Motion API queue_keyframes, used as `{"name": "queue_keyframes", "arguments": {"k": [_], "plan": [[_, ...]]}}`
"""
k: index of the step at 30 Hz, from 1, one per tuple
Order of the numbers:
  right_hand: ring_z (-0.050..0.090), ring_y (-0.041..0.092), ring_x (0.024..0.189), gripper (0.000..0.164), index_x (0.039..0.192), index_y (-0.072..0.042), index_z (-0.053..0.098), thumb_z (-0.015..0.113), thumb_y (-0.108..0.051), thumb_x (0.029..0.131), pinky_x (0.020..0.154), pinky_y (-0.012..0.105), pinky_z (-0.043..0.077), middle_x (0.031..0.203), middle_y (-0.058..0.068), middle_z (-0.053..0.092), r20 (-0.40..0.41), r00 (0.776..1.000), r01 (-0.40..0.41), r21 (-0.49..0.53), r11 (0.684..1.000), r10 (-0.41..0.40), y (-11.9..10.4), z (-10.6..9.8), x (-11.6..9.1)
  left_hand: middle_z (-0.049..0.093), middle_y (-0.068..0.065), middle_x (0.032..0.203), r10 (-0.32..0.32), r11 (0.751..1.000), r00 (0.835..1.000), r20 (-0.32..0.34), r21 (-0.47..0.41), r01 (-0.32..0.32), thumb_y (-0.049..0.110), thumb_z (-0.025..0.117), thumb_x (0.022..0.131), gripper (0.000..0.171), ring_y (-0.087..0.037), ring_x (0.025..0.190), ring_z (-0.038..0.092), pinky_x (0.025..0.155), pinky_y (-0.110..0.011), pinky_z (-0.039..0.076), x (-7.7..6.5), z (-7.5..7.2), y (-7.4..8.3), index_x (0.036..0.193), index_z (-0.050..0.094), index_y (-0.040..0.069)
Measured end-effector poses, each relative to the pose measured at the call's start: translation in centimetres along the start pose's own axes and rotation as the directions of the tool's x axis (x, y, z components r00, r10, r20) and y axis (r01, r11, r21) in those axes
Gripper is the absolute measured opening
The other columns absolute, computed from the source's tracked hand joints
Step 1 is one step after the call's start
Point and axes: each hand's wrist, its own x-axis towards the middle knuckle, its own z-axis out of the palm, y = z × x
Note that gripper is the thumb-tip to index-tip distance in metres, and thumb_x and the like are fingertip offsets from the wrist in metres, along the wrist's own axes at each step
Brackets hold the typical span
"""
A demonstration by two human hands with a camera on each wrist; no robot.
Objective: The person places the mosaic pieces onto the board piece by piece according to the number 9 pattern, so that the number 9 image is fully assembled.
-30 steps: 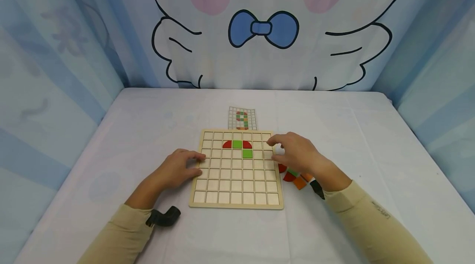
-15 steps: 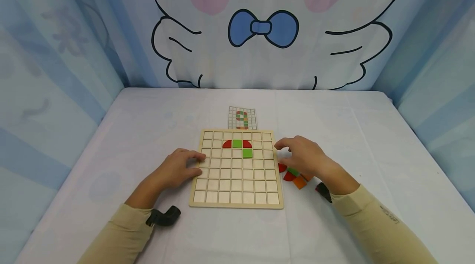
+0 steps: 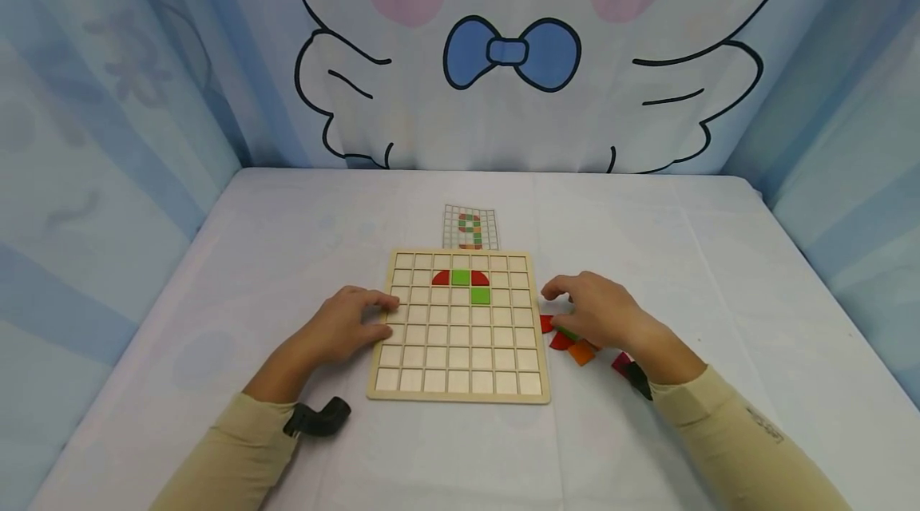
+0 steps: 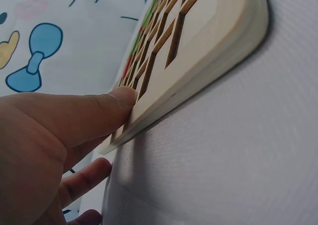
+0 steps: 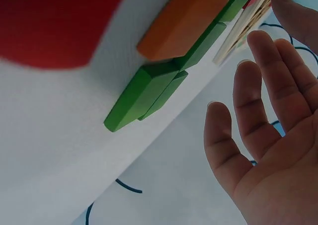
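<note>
My left hand (image 3: 354,326) rests on the left rim of a square wooden grid board (image 3: 460,398), thumb and index fingertip spread apart on it. In the left wrist view the left thumb (image 4: 94,113) lies on the rim. Set in the board's upper cells are two red quarter-round pieces, with a green square (image 3: 461,277) between them and another green square (image 3: 481,295) below. My right hand (image 3: 600,307), fingers loosely bent and nothing held, hovers right of the board over loose pieces. An orange block (image 5: 184,24) and a green block (image 5: 141,93) show beside it in the right wrist view.
Behind the board lies a small pattern card (image 3: 470,227) with a coloured grid figure, its lower edge right at the board. Several loose red, orange (image 3: 581,352) and green pieces lie by the board's right edge, partly hidden by the right hand. Printed curtains surround the white table.
My right hand has drawn back from the board's upper right edge, moving right and toward me over the loose pieces. The left hand and the board have stayed in place.
</note>
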Motion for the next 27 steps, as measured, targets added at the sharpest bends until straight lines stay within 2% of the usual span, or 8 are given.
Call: {"name": "queue_keyframes", "arguments": {"k": [10,20,27], "plan": [[0.055,0.021,0.090,0.033,0.119,-0.009,0.069,0.070,-0.014,0.086,0.078,0.039,0.051,0.104,0.002,0.068,0.022,0.999,-0.043,0.000,0.999,0.043,1.1,-0.1,-0.7,0.054,-0.019,0.136,-0.001,1.000,1.000,-0.003,-0.003,0.001,0.018,0.072,0.094,0.035,-0.042,0.132,0.043,0.103,-0.058,0.038,0.0,0.0,0.1,0.128,0.067,0.011],[0.054,0.021,0.092,0.037,0.119,-0.009,0.068,0.077,-0.020,0.085,0.081,0.041,0.051,0.103,0.001,0.066,0.052,0.997,-0.065,-0.001,0.998,0.065,1.3,0.1,-1.2,0.055,-0.018,0.135,0.001,1.000,1.000,-0.002,0.005,-0.001,0.018,0.072,0.094,0.036,-0.041,0.132,0.043,0.103,-0.057,0.038,0.1,0.0,0.0,0.129,0.067,0.011],[0.054,0.020,0.091,0.035,0.118,-0.010,0.069,0.077,-0.020,0.086,0.080,0.040,0.051,0.100,0.000,0.066,0.060,0.996,-0.069,-0.002,0.998,0.069,1.4,0.2,-1.1,0.055,-0.018,0.135,0.006,1.000,1.000,-0.004,0.006,-0.006,0.019,0.072,0.095,0.035,-0.041,0.132,0.043,0.103,-0.057,0.038,0.0,0.0,0.0,0.129,0.067,0.011]]}}
